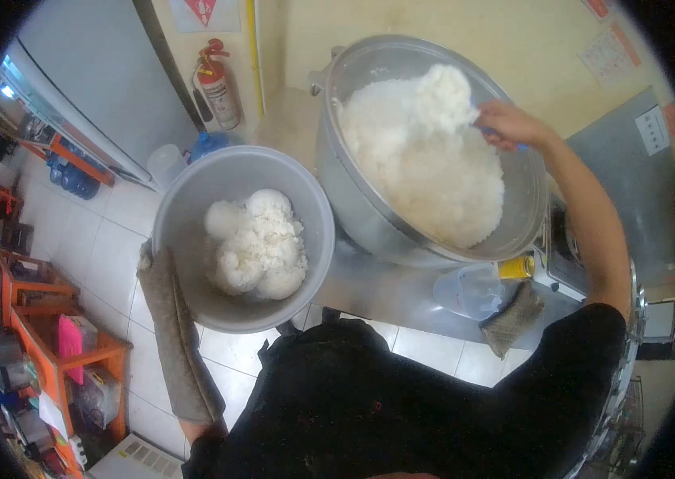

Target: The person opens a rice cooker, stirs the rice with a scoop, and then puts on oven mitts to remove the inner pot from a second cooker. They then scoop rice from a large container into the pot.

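Observation:
My right hand (513,126) is closed round the blue handle of a scoop, whose head is hidden under a heap of white rice (443,94). It is over the large metal pot (361,191), which holds a lot of rice (433,188). Left of that pot, a smaller grey pot (186,207) contains several rounded clumps of rice (262,247). A brown cloth or mitt (170,311) covers my left hand and forearm at the smaller pot's left rim, so its fingers are hidden.
On the metal counter (361,279) are a clear plastic jug (465,289), a brown cloth (515,318) and a yellow can (516,267). A fire extinguisher (218,86) hangs on the wall. Orange shelving (106,351) stands at the left, above the tiled floor (98,263).

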A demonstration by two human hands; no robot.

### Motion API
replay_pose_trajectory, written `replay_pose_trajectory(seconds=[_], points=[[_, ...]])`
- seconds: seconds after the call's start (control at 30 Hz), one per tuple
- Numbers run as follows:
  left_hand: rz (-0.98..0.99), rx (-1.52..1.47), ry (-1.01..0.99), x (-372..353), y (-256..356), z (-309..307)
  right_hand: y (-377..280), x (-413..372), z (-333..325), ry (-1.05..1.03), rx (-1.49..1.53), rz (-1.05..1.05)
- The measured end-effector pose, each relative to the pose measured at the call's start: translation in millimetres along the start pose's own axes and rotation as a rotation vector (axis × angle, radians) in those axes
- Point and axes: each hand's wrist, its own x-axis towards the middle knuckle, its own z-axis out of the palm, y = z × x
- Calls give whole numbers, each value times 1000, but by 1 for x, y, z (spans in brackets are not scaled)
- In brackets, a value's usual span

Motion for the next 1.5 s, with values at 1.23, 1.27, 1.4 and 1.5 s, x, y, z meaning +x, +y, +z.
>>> replay_pose_trajectory(seconds=[1.23, 1.27, 1.4, 1.5], points=[[27, 80, -34, -8, 7, -2, 151, 83, 3, 603, -1128, -64], [19, 81, -26, -3, 0, -2, 150, 84, 4, 451, -1150, -54], [12, 32, -30, -8, 3, 5, 137, 73, 37, 265, -929, -223], [-19, 100, 2, -21, 18, 12, 70, 43, 72, 132, -971, -217]])
